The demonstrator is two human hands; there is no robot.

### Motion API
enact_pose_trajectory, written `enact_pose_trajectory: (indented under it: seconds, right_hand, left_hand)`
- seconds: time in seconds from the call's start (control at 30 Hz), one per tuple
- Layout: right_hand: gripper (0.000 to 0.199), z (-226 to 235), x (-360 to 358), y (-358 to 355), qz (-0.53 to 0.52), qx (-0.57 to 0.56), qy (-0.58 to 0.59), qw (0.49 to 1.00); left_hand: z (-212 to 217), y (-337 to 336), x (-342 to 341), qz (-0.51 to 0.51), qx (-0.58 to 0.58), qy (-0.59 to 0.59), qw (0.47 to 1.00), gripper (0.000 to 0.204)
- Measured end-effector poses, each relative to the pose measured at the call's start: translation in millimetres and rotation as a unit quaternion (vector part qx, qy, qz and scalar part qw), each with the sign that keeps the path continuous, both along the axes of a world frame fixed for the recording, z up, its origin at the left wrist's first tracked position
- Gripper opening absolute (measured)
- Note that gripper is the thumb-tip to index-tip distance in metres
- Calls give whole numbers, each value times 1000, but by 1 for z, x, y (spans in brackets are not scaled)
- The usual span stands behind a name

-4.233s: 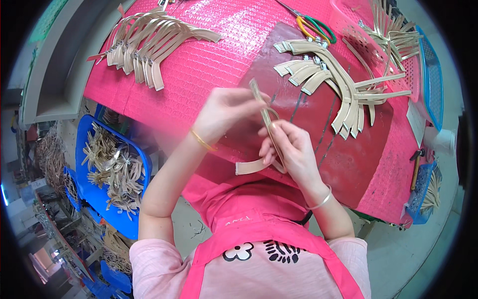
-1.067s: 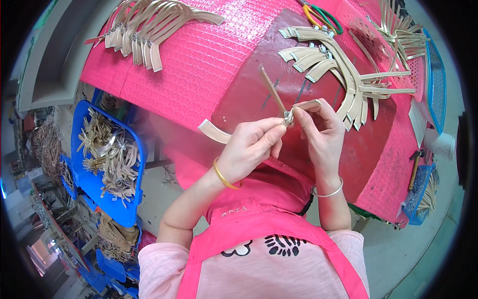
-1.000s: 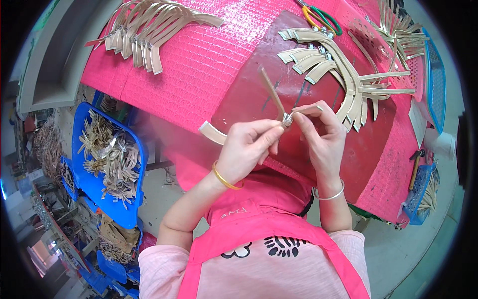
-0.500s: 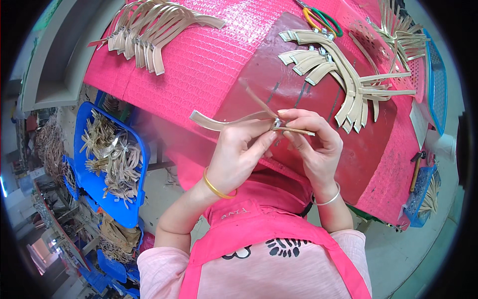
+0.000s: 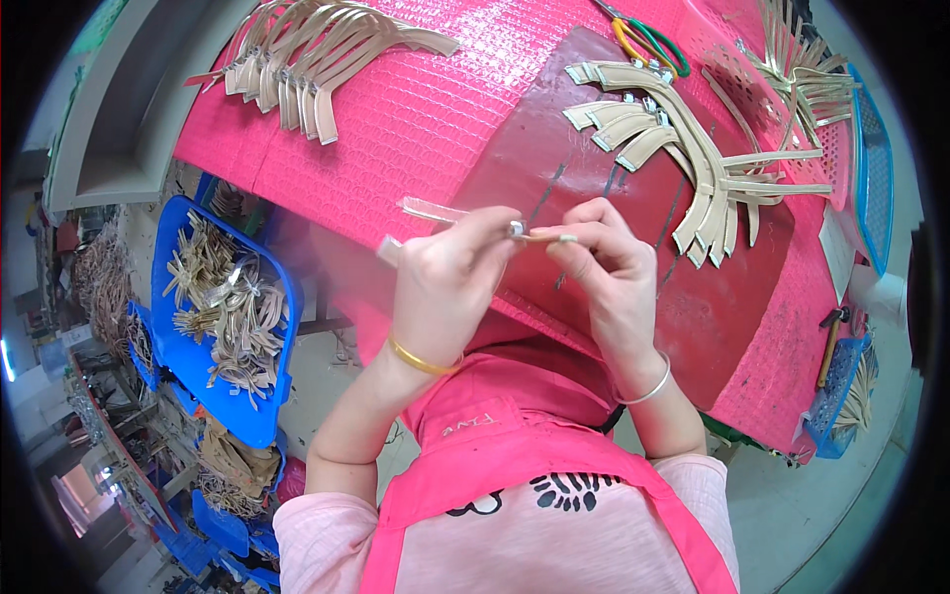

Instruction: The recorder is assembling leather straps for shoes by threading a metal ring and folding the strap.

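Observation:
My left hand (image 5: pixel 445 277) is closed on a beige strap (image 5: pixel 432 210), whose loose ends stick out to the left past the knuckles. A small silver buckle (image 5: pixel 517 229) shows at the fingertips. My right hand (image 5: pixel 618 262) pinches the strap's short end on the other side of the buckle. Both hands are above the near edge of a dark red mat (image 5: pixel 515 168). Beyond the right hand, a fan of beige straps with small buckles (image 5: pixel 703 178) lies on the mat.
More buckled straps (image 5: pixel 317 94) lie overlapping at the table's far left. Scissors (image 5: pixel 648 45) with yellow and green handles rest beyond the mat. Baskets, one pink (image 5: pixel 737 79), stand at the right. A blue bin (image 5: pixel 259 421) of strap pieces is below the table's left edge.
Both hands have shifted slightly left. My left hand has turned and now covers more of the strap, with its loose ends pointing left. The right fingers have drawn together on the short end.

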State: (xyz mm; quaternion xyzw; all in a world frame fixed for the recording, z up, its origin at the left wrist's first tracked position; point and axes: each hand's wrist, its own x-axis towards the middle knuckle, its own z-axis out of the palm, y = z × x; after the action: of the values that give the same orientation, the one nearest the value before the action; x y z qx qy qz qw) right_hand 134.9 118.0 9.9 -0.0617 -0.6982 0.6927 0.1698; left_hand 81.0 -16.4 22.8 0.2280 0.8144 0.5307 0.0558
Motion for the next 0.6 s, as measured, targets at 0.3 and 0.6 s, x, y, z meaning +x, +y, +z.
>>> enact_pose_trajectory:
  seconds: [0.3,0.6]
  right_hand:
    - [18,-4,-8,-12,95,-478,-172,856]
    - [20,-9,-16,-16,53,-372,-182,909]
  left_hand:
    - [-15,1,-6,56,49,-54,996,17]
    - [-27,2,-3,45,27,78,996,12]
